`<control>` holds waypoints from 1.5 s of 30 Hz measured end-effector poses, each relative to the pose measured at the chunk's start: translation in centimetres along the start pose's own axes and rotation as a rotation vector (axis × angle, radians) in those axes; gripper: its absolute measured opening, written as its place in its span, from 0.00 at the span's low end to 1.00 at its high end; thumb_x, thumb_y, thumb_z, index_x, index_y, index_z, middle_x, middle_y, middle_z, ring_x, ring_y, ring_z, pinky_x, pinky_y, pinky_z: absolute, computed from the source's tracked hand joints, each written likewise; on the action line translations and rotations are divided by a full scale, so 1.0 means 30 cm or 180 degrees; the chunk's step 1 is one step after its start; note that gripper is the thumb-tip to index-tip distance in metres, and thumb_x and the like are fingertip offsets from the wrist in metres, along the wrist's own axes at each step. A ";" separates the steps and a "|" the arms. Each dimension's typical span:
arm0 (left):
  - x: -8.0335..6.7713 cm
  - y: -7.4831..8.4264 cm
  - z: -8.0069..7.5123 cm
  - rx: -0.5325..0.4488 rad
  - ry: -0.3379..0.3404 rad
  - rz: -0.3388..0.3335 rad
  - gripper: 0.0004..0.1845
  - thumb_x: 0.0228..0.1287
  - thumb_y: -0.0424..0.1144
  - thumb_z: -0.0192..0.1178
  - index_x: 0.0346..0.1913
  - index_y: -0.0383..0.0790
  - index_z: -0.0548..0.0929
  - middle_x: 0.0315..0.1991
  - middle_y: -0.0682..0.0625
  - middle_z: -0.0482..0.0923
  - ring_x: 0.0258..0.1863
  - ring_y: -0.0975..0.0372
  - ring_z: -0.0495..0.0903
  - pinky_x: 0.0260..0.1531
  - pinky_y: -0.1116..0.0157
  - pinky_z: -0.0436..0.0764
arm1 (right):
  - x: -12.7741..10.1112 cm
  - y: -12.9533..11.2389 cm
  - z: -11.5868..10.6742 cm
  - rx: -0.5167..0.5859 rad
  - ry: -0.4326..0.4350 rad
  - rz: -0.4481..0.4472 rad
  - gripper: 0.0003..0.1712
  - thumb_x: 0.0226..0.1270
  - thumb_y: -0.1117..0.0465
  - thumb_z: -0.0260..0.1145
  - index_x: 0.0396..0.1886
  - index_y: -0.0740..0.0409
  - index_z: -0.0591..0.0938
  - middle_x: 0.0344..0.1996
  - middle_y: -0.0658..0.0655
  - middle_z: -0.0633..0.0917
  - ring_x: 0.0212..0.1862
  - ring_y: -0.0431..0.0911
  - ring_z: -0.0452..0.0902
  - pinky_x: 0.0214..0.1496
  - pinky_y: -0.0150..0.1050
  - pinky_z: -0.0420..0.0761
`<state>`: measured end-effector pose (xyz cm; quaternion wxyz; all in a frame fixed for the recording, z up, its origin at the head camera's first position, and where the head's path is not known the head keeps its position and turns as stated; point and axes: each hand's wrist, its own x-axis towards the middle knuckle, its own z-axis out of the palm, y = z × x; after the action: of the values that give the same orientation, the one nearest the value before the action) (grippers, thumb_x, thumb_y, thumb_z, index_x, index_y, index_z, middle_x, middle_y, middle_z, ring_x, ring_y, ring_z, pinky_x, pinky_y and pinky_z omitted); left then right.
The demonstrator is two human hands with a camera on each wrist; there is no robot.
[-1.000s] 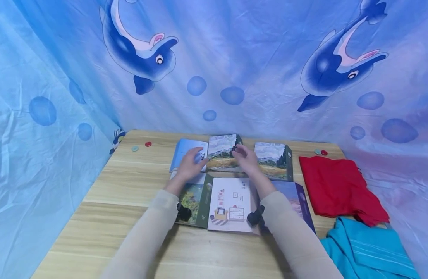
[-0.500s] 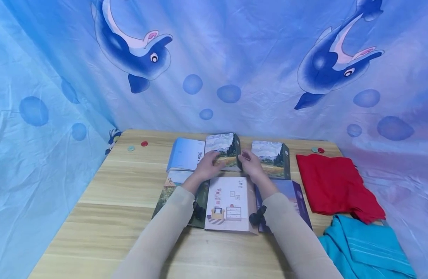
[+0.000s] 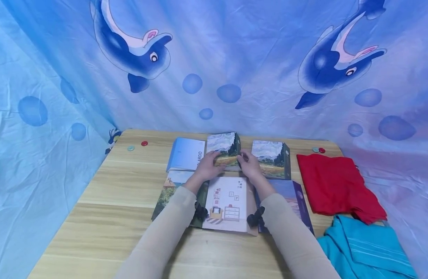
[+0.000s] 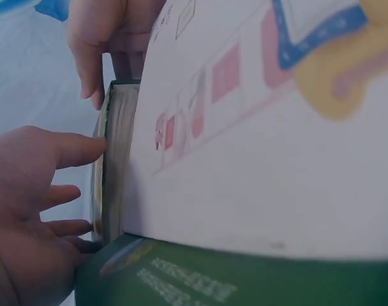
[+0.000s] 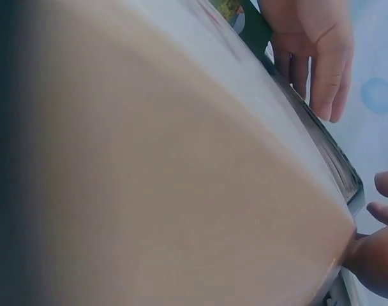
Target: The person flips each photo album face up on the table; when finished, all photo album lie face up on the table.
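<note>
The wooden desk (image 3: 105, 209) held a red cloth (image 3: 339, 186) well to the right of the middle field book (image 3: 221, 142), and a white book (image 3: 222, 197) just in front of it. The middle field book sat between the left grip (image 3: 207, 166), with fingers spread at its left front, and the right grip (image 3: 250, 163), with loose fingers at its right side. A red button (image 3: 144, 143) lay far to its left.

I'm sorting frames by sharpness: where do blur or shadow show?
Head view: fairly sharp, with soft shadows beside the sleeves on the table; left wrist view: dim, print soft on the white book cover; right wrist view: the close tan side strongly blurred.
</note>
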<state>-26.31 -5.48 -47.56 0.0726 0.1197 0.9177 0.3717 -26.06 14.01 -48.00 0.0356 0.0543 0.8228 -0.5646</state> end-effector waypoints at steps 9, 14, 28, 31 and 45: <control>0.001 0.049 0.002 -0.0173 -0.0074 0.0133 0.43 0.63 0.45 0.70 0.78 0.40 0.62 0.75 0.41 0.64 0.71 0.46 0.67 0.70 0.48 0.67 | 0.004 -0.014 -0.006 0.0638 0.0415 0.0282 0.29 0.78 0.51 0.60 0.72 0.59 0.72 0.70 0.63 0.72 0.69 0.57 0.69 0.69 0.49 0.74; -0.002 0.071 0.015 -0.0365 0.0033 0.0038 0.45 0.63 0.45 0.71 0.78 0.41 0.61 0.74 0.39 0.65 0.72 0.46 0.65 0.72 0.50 0.64 | 0.007 -0.025 -0.030 0.1084 0.0528 0.0454 0.24 0.79 0.57 0.58 0.69 0.60 0.75 0.64 0.63 0.77 0.60 0.56 0.76 0.59 0.46 0.79; -0.019 0.107 0.066 -0.0980 -0.0025 0.0231 0.39 0.70 0.42 0.64 0.80 0.47 0.60 0.74 0.41 0.66 0.71 0.48 0.68 0.70 0.53 0.68 | -0.042 -0.111 -0.086 0.0963 0.0413 0.0139 0.27 0.78 0.51 0.58 0.69 0.59 0.76 0.59 0.62 0.80 0.52 0.49 0.79 0.54 0.41 0.80; -0.026 0.120 0.066 -0.1331 -0.0109 0.0250 0.40 0.70 0.38 0.62 0.81 0.50 0.56 0.76 0.45 0.62 0.72 0.51 0.68 0.68 0.56 0.72 | -0.055 -0.125 -0.084 0.0836 0.0440 0.0044 0.27 0.76 0.51 0.60 0.69 0.57 0.76 0.60 0.61 0.79 0.57 0.53 0.78 0.59 0.45 0.79; -0.058 0.151 -0.001 -0.1108 0.0244 0.0699 0.38 0.66 0.28 0.57 0.78 0.52 0.64 0.79 0.43 0.57 0.69 0.46 0.70 0.64 0.56 0.76 | -0.054 -0.099 -0.049 0.1023 0.0058 -0.0052 0.27 0.79 0.51 0.58 0.69 0.61 0.75 0.62 0.65 0.79 0.58 0.58 0.78 0.62 0.52 0.79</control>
<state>-23.89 -2.83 -44.30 0.0162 0.1904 0.8232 0.5346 -24.83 14.23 -44.52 0.0143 0.0577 0.7226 -0.6887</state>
